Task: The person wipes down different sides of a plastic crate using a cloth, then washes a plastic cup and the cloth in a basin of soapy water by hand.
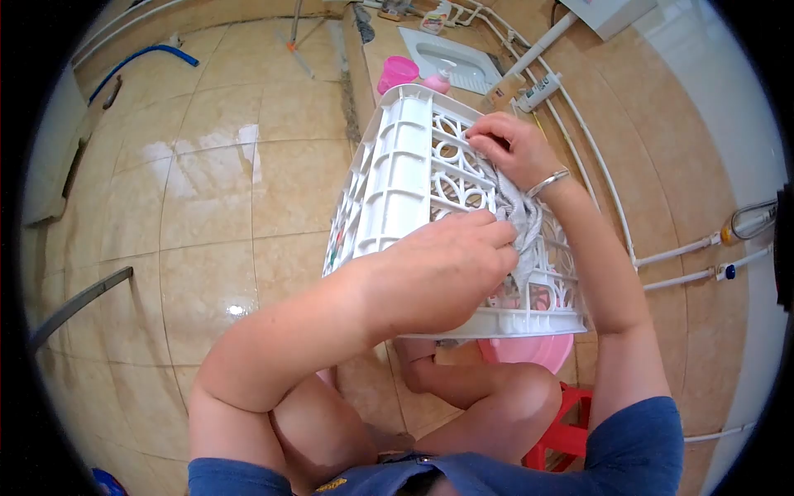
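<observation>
A white plastic basket (399, 178) with an openwork pattern lies tilted on its side above my knees. Against its lattice side is a wet grey-white cloth (523, 217), bunched lengthwise. My left hand (451, 264) is closed at the cloth's lower part, its fingers curled over the lattice. Higher up, my right hand (514, 149), with a bracelet at the wrist, pinches near the cloth's upper end; its fingertips touch the lattice. Part of the cloth is hidden behind my left hand.
Below the basket is a pink basin (529, 351), with a red stool (566, 426) beside it. A pink cup (398, 74), a pink bottle (438, 81) and a squat toilet (451, 59) are beyond. White pipes (583, 132) run along the right wall; a blue hose (145, 56) lies far left.
</observation>
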Demonstrator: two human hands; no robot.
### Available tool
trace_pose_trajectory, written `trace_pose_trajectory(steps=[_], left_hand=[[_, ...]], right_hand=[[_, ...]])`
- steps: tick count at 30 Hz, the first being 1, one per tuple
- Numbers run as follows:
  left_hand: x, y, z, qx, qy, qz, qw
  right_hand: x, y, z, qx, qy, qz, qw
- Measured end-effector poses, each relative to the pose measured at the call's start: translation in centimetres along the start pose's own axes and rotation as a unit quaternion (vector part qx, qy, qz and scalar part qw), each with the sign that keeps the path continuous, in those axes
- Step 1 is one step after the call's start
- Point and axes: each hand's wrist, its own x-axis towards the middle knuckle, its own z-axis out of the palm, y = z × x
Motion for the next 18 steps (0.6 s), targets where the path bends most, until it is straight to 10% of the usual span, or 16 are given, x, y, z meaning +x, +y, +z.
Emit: trace_pose_trajectory(steps=[11, 18], left_hand=[[0.0, 0.0, 0.0, 0.026, -0.017, -0.004, 1.000], [-0.2, -0.2, 0.0, 0.021, -0.013, 0.006, 1.000]], right_hand=[[-1.0, -3.8, -1.5, 0.084, -0.032, 0.096, 0.991], [1.9, -5.5, 2.5, 0.091, -0.011, -0.096, 0.991]])
